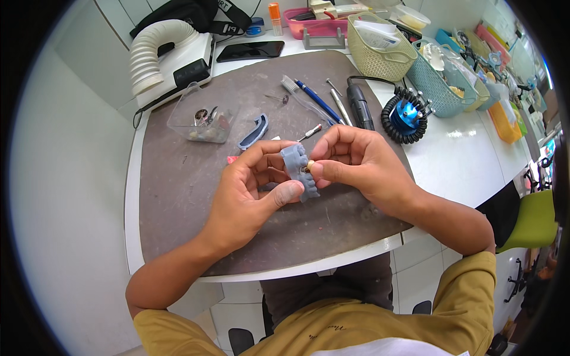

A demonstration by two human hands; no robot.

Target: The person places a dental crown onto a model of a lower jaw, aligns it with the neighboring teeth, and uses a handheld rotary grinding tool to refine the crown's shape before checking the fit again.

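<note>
A grey-blue dental model [295, 159] with a row of teeth is gripped between the thumb and fingers of my left hand [249, 184], above the brown mat. My right hand [356, 163] pinches a small cream-coloured dental crown [311, 165] between thumb and finger, right against the model's tooth row. Whether the crown is seated or merely touching, I cannot tell. Just behind my left hand lies another curved grey-blue model piece [254, 132]. A short slim tool [310, 132] rests on the mat beyond the model.
A clear plastic box [202, 121] with small parts stands left on the mat [178, 196]. A toothbrush [291, 85], a blue pen [317, 98], a dark handpiece [360, 105] and a blue bur stand [406, 115] lie behind. A white hose unit [172, 56], phone [250, 51] and baskets [380, 56] line the back.
</note>
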